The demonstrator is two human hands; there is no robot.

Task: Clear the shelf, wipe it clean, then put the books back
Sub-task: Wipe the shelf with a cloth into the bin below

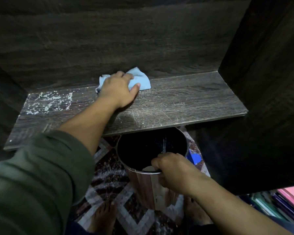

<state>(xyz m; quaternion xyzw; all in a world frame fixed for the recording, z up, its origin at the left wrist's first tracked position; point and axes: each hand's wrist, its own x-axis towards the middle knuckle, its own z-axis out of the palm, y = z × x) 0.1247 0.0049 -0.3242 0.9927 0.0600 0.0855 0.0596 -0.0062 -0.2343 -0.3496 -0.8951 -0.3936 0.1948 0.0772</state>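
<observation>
We note the shelf [185,99] cleared and the books [278,200] lying low at right; with the left hand [119,89] pressed flat on the blue cloth [142,80] and the right hand [173,170] gripping the rim of the bin [143,187] under the front edge, we should sweep the white flecks [47,102] at far left into it.

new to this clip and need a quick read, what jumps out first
The light blue cloth stands out against the dark wood, pressed by the left hand at the back of the shelf near its middle. A patch of white specks covers the shelf's left end. Below the front edge, the right hand grips the rim of a bin.
</observation>
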